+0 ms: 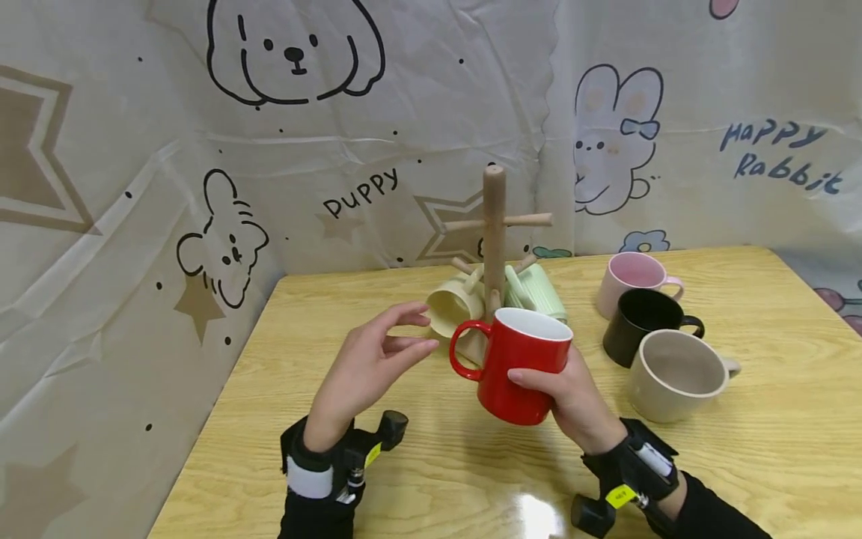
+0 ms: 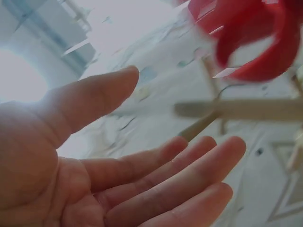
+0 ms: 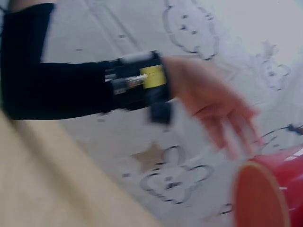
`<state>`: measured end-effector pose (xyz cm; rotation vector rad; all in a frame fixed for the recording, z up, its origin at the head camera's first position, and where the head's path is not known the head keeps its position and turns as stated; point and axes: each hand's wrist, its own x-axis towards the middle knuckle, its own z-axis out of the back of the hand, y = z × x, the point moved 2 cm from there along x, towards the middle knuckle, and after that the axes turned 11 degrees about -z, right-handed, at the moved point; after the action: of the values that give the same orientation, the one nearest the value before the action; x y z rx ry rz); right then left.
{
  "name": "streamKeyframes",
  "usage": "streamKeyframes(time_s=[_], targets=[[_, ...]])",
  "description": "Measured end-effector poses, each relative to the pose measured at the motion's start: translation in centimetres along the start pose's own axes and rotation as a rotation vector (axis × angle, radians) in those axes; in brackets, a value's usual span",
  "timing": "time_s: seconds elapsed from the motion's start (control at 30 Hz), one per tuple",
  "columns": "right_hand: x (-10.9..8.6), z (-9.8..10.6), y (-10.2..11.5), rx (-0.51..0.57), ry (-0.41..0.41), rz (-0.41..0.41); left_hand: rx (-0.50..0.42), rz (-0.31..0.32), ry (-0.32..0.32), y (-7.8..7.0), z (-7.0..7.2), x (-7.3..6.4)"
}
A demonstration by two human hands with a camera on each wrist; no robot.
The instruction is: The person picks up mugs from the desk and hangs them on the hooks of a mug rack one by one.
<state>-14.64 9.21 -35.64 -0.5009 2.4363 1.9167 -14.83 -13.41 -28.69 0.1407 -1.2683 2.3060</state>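
A red mug (image 1: 515, 367) with a white inside is held up by my right hand (image 1: 572, 393), thumb across its front, handle pointing left. My left hand (image 1: 373, 359) hovers left of that handle, fingers and thumb spread apart, touching nothing. In the left wrist view the red mug (image 2: 251, 42) appears at the upper right, apart from my left hand (image 2: 142, 179). Behind the mug stands a wooden mug tree (image 1: 494, 224). A cream mug (image 1: 454, 303) and a light green mug (image 1: 539, 292) hang tilted on its lower pegs; two upper pegs are bare.
On the right side of the wooden table (image 1: 283, 479) stand a pink mug (image 1: 613, 288), a black mug (image 1: 622, 329) and a beige mug (image 1: 663, 389), close together with handles facing right. A printed cloth (image 1: 417, 90) hangs behind the table and along its left.
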Motion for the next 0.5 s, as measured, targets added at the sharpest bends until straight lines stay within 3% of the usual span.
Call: streamKeyframes(time_s=[0.13, 0.23, 0.5], targets=[[-0.1, -0.1, -1.9, 0.177, -0.131, 0.077, 0.003, 0.01, -0.087, -0.3, 2.3, -1.1], [0.1, -0.1, -3.0, 0.273, -0.183, 0.106, -0.002, 0.031, -0.112, -0.1, 3.4, -1.6], [1.7, 0.0, -4.0, 0.345, -0.205, 0.138, -0.021, 0.04, -0.097, 0.1, 3.9, -1.7]])
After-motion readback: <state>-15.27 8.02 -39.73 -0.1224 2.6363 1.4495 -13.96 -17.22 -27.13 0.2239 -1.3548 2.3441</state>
